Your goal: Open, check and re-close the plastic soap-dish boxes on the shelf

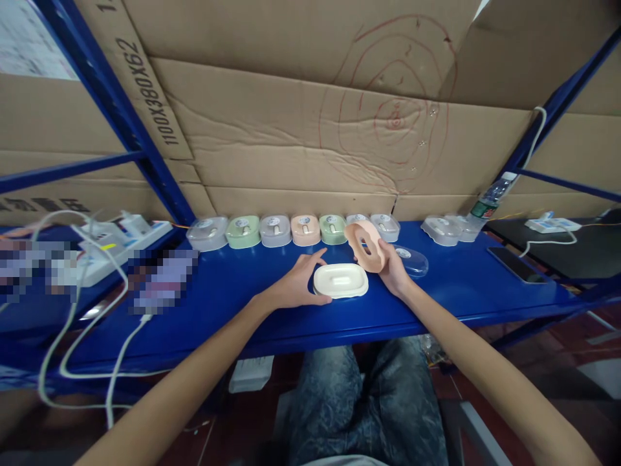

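Observation:
My left hand (297, 285) curves around the left end of a white oval dish-like piece (340, 281) on the blue table (213, 291), thumb at its near edge, index finger stretched out behind. A raised bar runs along the middle of the white piece. In my right hand (394, 268) is a peach-coloured oval cover with an oblong hole (372, 260), tilted up just behind and to the right of the white piece. A clear plastic lid (413, 261) lies beyond my right wrist.
Several lidded cases stand along the back, including a green case (243, 233) and a peach case (305, 232). More clear-lidded cases (441, 231) and a water bottle (489, 197) are at right. Phones, white cables (68, 353) and a power strip (140, 230) lie around the sides.

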A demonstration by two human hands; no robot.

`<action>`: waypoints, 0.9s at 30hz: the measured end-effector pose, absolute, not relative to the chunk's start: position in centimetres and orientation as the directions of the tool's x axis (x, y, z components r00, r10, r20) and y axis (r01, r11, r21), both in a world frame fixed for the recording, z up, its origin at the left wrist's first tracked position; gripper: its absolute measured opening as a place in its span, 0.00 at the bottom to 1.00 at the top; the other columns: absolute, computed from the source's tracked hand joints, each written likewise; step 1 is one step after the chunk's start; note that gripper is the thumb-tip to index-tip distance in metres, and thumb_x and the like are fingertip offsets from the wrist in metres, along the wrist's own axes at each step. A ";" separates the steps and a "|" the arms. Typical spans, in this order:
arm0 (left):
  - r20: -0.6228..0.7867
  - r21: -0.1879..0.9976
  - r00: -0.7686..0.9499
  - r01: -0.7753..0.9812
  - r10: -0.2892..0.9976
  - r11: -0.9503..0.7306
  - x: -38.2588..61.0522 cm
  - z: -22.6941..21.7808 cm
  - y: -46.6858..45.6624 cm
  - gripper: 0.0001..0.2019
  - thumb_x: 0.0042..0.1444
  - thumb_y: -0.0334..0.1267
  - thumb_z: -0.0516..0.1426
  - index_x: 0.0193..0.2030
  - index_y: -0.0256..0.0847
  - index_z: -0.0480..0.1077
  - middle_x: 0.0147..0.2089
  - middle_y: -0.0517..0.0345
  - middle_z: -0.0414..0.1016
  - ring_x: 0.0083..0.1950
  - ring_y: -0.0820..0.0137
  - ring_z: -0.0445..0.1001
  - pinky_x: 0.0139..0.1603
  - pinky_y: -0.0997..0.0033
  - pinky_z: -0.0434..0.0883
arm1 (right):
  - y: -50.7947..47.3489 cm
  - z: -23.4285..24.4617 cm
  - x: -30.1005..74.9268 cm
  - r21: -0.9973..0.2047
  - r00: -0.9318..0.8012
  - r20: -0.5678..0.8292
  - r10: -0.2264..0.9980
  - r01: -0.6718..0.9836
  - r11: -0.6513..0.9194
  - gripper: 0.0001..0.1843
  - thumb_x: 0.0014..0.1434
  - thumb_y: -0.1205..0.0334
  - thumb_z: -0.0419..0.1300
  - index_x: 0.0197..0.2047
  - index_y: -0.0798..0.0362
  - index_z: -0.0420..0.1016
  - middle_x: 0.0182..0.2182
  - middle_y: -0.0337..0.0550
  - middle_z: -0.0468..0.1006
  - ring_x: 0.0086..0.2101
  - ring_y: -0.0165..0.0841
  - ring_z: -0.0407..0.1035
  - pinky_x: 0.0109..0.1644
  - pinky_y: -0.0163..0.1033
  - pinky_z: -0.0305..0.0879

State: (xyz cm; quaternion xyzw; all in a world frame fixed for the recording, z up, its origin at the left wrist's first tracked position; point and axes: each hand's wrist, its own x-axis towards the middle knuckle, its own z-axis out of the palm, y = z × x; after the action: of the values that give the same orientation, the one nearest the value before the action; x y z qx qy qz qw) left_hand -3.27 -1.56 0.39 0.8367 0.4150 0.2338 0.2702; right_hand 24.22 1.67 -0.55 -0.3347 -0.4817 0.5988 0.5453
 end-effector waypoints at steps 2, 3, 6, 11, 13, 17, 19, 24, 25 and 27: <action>0.162 0.647 0.544 0.571 0.823 -0.505 -3.2 0.4 -1.6 0.59 0.49 0.50 0.72 0.82 0.47 0.44 0.69 0.48 0.66 0.73 0.46 0.59 0.76 0.43 0.56 | 1.6 -0.5 24.2 -0.938 -0.178 0.121 0.977 -0.342 0.054 0.30 0.60 0.36 0.64 0.55 0.50 0.80 0.47 0.47 0.87 0.45 0.47 0.81 0.58 0.52 0.75; 0.160 0.647 0.544 0.572 0.824 -0.503 -3.2 0.4 -1.6 0.59 0.49 0.50 0.72 0.82 0.46 0.43 0.69 0.48 0.66 0.73 0.46 0.58 0.76 0.44 0.56 | 1.6 -0.5 24.2 -0.939 -0.170 0.126 0.977 -0.338 0.062 0.30 0.60 0.37 0.64 0.55 0.50 0.79 0.47 0.47 0.87 0.45 0.47 0.82 0.58 0.52 0.75; 0.163 0.650 0.542 0.570 0.824 -0.503 -3.2 0.3 -1.6 0.60 0.49 0.49 0.72 0.82 0.46 0.43 0.69 0.48 0.66 0.74 0.46 0.58 0.77 0.44 0.55 | 1.7 -1.1 24.2 -0.945 -0.127 0.161 0.979 -0.304 0.116 0.29 0.58 0.40 0.68 0.57 0.47 0.75 0.48 0.44 0.86 0.46 0.46 0.81 0.58 0.53 0.75; 0.194 0.646 0.536 0.561 0.822 -0.518 -3.2 -0.1 -1.4 0.60 0.49 0.50 0.73 0.82 0.49 0.44 0.69 0.48 0.68 0.73 0.45 0.59 0.75 0.41 0.57 | 1.8 -1.9 24.5 -0.964 -0.161 0.223 0.961 -0.185 0.192 0.33 0.56 0.45 0.71 0.61 0.45 0.72 0.49 0.42 0.85 0.49 0.46 0.80 0.59 0.51 0.74; 0.197 0.637 0.540 0.564 0.818 -0.526 -3.2 -0.2 -1.3 0.60 0.49 0.50 0.73 0.82 0.48 0.44 0.68 0.47 0.68 0.72 0.44 0.60 0.75 0.40 0.57 | 1.7 -1.9 24.7 -0.965 -0.236 0.256 0.937 -0.119 0.234 0.34 0.57 0.45 0.72 0.63 0.44 0.71 0.51 0.43 0.84 0.52 0.46 0.79 0.62 0.52 0.72; 0.195 0.636 0.530 0.573 0.825 -0.518 -3.2 -0.3 -1.1 0.61 0.48 0.52 0.73 0.82 0.44 0.45 0.70 0.41 0.65 0.73 0.42 0.60 0.73 0.39 0.60 | 1.3 -1.8 25.0 -0.928 -0.382 0.340 0.859 0.015 0.373 0.44 0.56 0.45 0.75 0.70 0.43 0.63 0.57 0.48 0.80 0.60 0.47 0.74 0.68 0.56 0.67; 0.183 0.639 0.520 0.582 0.834 -0.503 -3.3 -0.5 -1.0 0.61 0.48 0.54 0.73 0.81 0.43 0.45 0.72 0.39 0.62 0.74 0.41 0.59 0.74 0.38 0.60 | 1.2 -1.9 25.0 -0.893 -0.437 0.372 0.819 0.070 0.444 0.49 0.55 0.45 0.76 0.73 0.43 0.59 0.58 0.50 0.78 0.60 0.48 0.73 0.69 0.58 0.65; 0.155 0.641 0.488 0.612 0.859 -0.463 -3.3 -0.7 -1.0 0.63 0.47 0.56 0.73 0.82 0.42 0.44 0.73 0.37 0.58 0.76 0.39 0.57 0.75 0.37 0.58 | 0.9 -2.0 24.7 -0.831 -0.502 0.427 0.752 0.111 0.545 0.56 0.53 0.44 0.78 0.76 0.43 0.55 0.59 0.51 0.76 0.61 0.47 0.72 0.70 0.57 0.65; 0.158 0.640 0.488 0.612 0.859 -0.465 -3.3 -0.7 -1.0 0.63 0.46 0.56 0.73 0.82 0.42 0.44 0.73 0.37 0.58 0.76 0.39 0.57 0.75 0.38 0.58 | 0.8 -2.0 24.6 -0.823 -0.511 0.432 0.743 0.112 0.556 0.56 0.53 0.45 0.78 0.76 0.43 0.54 0.60 0.51 0.75 0.61 0.47 0.72 0.70 0.57 0.66; 0.169 0.635 0.494 0.608 0.853 -0.478 -3.3 -0.7 -1.0 0.63 0.47 0.56 0.73 0.82 0.43 0.44 0.74 0.38 0.59 0.76 0.40 0.57 0.75 0.39 0.58 | 0.6 -1.9 24.4 -0.807 -0.525 0.444 0.726 0.119 0.579 0.56 0.53 0.46 0.78 0.76 0.44 0.54 0.60 0.50 0.75 0.61 0.47 0.72 0.69 0.56 0.67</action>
State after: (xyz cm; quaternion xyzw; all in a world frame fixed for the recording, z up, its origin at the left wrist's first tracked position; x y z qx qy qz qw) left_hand -3.28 -1.02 -0.73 0.8255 0.4423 0.2395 0.2560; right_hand 24.42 0.56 -1.86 -0.2676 -0.7896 0.3726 0.4076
